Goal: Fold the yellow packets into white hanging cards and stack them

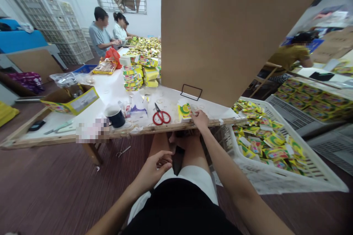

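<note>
My right hand (200, 119) is at the table's front edge, its fingers closed on the right side of a small yellow and green printed packet (184, 111). The packet rests on the white tabletop with white card showing under it. Above my lap, my left hand (156, 168) hangs with fingers loosely bent and apart from the thumb, holding nothing. Left of the packet lie red-handled scissors (161, 116), blades pointing away from me. Behind the packet, a black wire frame (191, 92) stands against a large cardboard sheet (220, 36).
A white plastic crate (321, 180) full of yellow packets stands at right. A dark mug (115, 116) and open yellow box (71, 99) are on the left. Stacked yellow boxes (133, 77) sit farther back. Two people (102, 35) work behind; another person (289, 58) sits at right.
</note>
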{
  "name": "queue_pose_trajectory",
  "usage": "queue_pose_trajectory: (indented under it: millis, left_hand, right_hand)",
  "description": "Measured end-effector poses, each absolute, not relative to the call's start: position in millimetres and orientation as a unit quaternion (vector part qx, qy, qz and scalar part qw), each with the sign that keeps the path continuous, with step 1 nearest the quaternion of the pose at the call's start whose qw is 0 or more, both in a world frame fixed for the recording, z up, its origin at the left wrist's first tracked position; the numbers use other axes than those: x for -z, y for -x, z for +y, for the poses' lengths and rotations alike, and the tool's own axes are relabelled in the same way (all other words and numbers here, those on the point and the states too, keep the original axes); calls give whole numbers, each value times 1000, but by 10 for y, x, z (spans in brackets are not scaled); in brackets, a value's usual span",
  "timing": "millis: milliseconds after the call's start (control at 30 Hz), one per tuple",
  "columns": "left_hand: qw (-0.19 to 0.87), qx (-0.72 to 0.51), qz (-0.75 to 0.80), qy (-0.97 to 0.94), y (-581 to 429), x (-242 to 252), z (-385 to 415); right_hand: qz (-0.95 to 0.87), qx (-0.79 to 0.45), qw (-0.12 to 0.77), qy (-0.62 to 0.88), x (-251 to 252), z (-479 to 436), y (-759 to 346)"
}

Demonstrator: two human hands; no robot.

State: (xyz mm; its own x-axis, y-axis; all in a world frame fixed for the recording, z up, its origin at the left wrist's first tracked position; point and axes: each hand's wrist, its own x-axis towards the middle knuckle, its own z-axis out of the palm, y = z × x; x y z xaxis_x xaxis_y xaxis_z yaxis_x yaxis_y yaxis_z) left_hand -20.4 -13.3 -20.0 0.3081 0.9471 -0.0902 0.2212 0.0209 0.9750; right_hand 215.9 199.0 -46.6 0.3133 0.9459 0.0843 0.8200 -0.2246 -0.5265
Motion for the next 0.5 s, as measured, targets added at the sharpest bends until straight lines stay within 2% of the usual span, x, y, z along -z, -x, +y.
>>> queue_pose_trajectory:
  millis: [233, 500]
  left_hand:
    - [526, -343, 476, -616, 225, 221, -122]
    - [538, -327, 485, -607, 205, 203, -109]
  right_hand:
    - [-548, -201, 296, 756, 524, 2041, -2148]
    - [-479, -384, 449, 650, 420, 1859, -2267]
